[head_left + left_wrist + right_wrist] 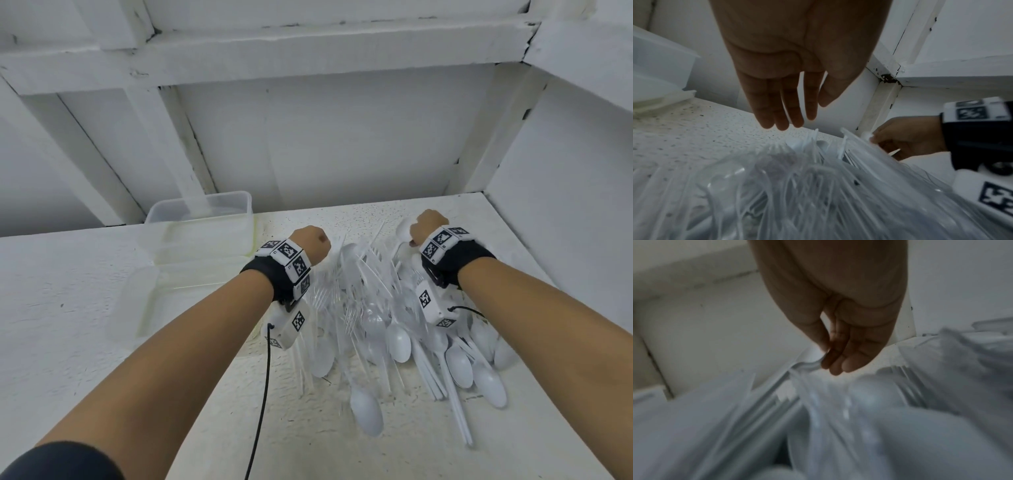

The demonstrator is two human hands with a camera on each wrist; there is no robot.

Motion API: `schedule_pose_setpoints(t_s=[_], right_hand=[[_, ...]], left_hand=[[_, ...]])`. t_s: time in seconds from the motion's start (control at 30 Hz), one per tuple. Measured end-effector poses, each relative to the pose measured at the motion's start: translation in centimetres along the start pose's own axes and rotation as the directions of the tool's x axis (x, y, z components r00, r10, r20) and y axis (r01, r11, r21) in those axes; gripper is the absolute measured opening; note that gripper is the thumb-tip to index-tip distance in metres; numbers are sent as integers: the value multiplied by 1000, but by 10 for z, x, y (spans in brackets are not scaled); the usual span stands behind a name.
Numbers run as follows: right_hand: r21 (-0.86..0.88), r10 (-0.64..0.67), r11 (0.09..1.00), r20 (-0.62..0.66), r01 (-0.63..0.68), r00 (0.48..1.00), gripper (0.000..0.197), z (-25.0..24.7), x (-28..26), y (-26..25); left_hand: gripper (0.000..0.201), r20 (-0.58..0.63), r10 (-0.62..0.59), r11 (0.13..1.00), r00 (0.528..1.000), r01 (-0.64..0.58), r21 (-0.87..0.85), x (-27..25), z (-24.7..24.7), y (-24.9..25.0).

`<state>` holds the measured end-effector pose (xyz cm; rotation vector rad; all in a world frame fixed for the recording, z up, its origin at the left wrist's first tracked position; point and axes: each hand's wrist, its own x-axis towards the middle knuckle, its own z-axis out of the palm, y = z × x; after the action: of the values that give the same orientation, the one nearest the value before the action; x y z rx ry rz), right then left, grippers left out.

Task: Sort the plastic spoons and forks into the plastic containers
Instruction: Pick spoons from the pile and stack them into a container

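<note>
A heap of white and clear plastic spoons and forks lies on a white speckled shelf. Two clear plastic containers stand to its left, one at the back and a lower one in front. My left hand hovers over the heap's far left side. The left wrist view shows that hand with straight fingers, holding nothing. My right hand is at the heap's far right, its thumb and fingers pinching the end of a white utensil. Whether it is a spoon or a fork I cannot tell.
The shelf is boxed in by a white back wall and a side wall close to my right hand. Bare shelf surface lies left of and in front of the heap. A black cable hangs from my left wrist.
</note>
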<state>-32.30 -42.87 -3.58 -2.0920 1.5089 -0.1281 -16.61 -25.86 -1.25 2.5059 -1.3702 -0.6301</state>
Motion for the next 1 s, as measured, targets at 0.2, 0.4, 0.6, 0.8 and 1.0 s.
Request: schedule_pose_setpoints(t_s=[0.2, 0.4, 0.6, 0.8, 1.0], right_hand=[[164, -182, 943, -476, 290, 860, 24, -39, -30, -12], [85, -439, 821, -538, 564, 720, 24, -48, -54, -20], [218, -428, 812, -406, 541, 807, 23, -33, -66, -17], [208, -366, 870, -333, 447, 869, 25, -24, -64, -21], [369, -335, 832, -260, 414, 906, 20, -19, -68, -30]], left_hand=[[29, 52, 14, 998, 999, -18, 59, 23, -5, 13], [31, 100, -1, 986, 995, -16, 166, 38, 12, 23], [35, 86, -3, 989, 996, -10, 149, 32, 12, 21], [21, 78, 17, 1000, 997, -18, 17, 26, -8, 19], [17, -1, 121, 905, 993, -111, -412, 5, -38, 26]])
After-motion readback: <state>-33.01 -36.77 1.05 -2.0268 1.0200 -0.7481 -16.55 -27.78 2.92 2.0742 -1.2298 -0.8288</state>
